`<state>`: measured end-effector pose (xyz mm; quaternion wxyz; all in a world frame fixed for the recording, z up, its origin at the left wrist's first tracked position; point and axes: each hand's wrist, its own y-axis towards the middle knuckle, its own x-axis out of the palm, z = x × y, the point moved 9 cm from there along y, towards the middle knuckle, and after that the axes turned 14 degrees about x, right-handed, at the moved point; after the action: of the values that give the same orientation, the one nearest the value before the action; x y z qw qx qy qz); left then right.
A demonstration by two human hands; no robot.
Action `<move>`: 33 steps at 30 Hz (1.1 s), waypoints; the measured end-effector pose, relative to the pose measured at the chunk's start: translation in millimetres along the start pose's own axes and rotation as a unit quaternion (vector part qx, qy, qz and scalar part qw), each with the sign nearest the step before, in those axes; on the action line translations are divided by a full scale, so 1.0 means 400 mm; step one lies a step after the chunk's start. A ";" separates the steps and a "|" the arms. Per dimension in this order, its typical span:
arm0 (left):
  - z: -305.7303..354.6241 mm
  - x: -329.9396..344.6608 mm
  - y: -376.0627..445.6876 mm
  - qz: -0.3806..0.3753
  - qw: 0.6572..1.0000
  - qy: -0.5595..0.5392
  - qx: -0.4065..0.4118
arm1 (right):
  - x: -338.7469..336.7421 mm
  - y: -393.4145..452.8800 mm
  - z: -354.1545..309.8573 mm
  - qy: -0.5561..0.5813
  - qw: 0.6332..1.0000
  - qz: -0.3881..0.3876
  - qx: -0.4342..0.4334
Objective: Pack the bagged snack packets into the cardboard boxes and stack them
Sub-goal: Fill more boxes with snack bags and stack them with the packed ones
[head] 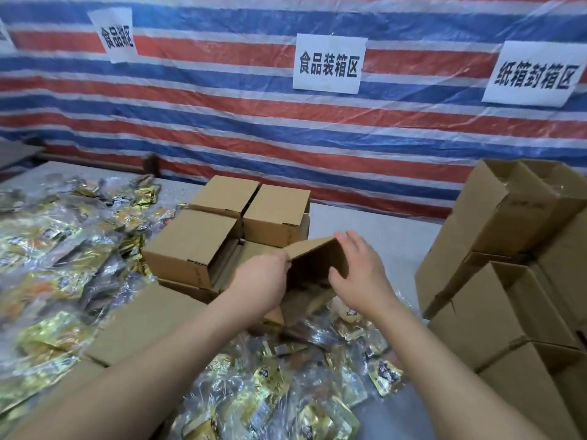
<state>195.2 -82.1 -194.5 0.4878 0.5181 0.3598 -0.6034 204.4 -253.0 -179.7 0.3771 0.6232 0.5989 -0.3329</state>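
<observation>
The left hand (263, 277) grips the small cardboard box (317, 258) by its left edge, fingers curled. The right hand (362, 271) presses straight, spread fingers against its right side. Closed boxes (222, 230) sit just beyond the fingertips.

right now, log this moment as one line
left hand: grips cardboard box, left edge | right hand: pressed on its right end | box: tilted | closed boxes: stacked behind | snack packets: loose in front
</observation>
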 end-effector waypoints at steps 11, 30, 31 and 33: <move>0.224 0.124 -0.064 -0.066 0.962 -0.247 0.099 | -0.067 -0.122 0.257 -0.194 0.980 -0.019 0.047; 0.513 0.741 -0.252 -0.215 0.941 -0.218 0.145 | 0.235 -0.565 0.822 -0.135 0.953 -0.107 0.249; 0.511 0.742 -0.253 -0.214 0.942 -0.216 0.144 | 0.238 -0.563 0.820 -0.139 0.953 -0.109 0.245; 0.510 0.739 -0.257 -0.217 0.941 -0.215 0.145 | 0.239 -0.559 0.812 -0.148 0.953 -0.114 0.239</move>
<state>44.3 -310.4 -448.9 0.3303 0.3507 0.2590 -0.8371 -0.9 -488.2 -438.9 0.2608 0.5664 0.5067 -0.5954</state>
